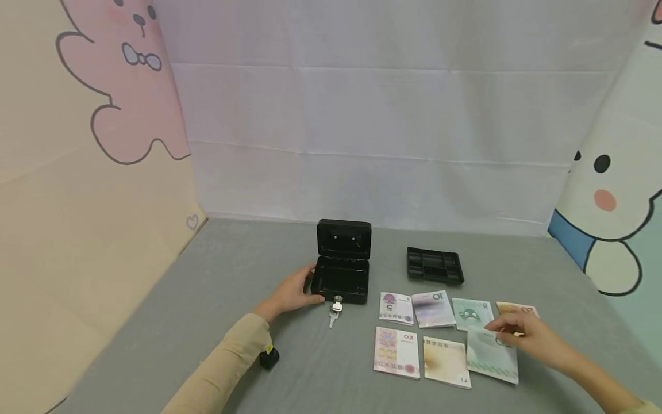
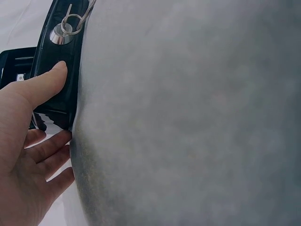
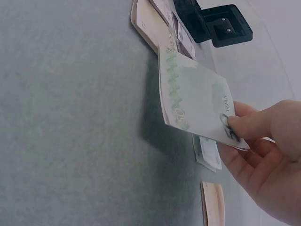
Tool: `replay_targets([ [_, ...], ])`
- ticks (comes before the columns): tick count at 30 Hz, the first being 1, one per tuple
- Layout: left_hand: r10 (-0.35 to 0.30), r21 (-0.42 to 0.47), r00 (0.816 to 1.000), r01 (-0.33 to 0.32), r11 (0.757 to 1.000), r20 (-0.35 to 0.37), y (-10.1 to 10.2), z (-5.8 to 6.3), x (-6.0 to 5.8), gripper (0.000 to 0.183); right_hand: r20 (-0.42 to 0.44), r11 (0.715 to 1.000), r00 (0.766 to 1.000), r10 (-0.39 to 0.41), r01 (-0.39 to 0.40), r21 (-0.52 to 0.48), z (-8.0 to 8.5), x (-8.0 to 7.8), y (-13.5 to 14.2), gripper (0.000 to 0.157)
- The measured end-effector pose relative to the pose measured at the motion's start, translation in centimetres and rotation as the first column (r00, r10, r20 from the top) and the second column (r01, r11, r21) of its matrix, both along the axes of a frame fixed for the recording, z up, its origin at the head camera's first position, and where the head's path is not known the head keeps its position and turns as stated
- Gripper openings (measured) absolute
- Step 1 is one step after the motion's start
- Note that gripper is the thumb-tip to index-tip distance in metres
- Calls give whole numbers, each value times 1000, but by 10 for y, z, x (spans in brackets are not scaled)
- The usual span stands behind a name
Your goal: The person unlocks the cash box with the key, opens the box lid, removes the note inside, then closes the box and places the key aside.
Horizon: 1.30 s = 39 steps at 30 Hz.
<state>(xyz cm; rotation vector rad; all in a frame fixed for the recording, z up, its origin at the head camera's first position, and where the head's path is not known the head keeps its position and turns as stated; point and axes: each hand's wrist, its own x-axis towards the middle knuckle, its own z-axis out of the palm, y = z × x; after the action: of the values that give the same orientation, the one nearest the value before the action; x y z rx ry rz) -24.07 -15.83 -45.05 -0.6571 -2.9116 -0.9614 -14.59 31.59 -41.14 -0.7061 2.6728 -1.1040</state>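
Observation:
A black cash box (image 1: 341,279) stands with its lid (image 1: 344,239) raised and its inside showing. My left hand (image 1: 293,290) is at the box's front left corner. In the left wrist view the thumb of that hand (image 2: 28,103) presses the front beside the silver lock (image 2: 61,34), while the fingers lie along the side. Keys (image 1: 335,315) hang from the lock. My right hand (image 1: 535,339) pinches a green stack of 50 notes (image 1: 491,356) by one corner between thumb and fingers. In the right wrist view these notes (image 3: 195,96) are tilted above the cloth, casting a shadow.
Note stacks lie in two rows: purple 5 (image 1: 395,308), purple-grey 10 (image 1: 433,309), green (image 1: 472,313) and orange (image 1: 517,309) behind, red 100 (image 1: 396,352) and yellowish 1 (image 1: 446,362) in front. A black compartment tray (image 1: 434,265) sits right of the box on grey cloth.

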Motion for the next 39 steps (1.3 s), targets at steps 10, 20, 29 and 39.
replay_targets([
  [10, 5, 11, 1000, -5, 1000, 10, 1, 3, 2, 79, 103, 997, 993, 59, -54, -50, -7, -3, 9, 13],
  [20, 6, -11, 1000, -6, 1000, 5, 0, 0, -1, 79, 64, 999, 998, 28, -31, 40, -16, -3, 1, 11],
  [29, 3, -7, 1000, -3, 1000, 13, 0, 0, 0, 80, 30, 999, 999, 17, -18, 44, -21, 0, 0, 10],
  [39, 13, -13, 1000, -13, 1000, 17, 1, 2, 1, 80, -11, 998, 1000, -4, 5, 58, -19, 3, -4, 9],
])
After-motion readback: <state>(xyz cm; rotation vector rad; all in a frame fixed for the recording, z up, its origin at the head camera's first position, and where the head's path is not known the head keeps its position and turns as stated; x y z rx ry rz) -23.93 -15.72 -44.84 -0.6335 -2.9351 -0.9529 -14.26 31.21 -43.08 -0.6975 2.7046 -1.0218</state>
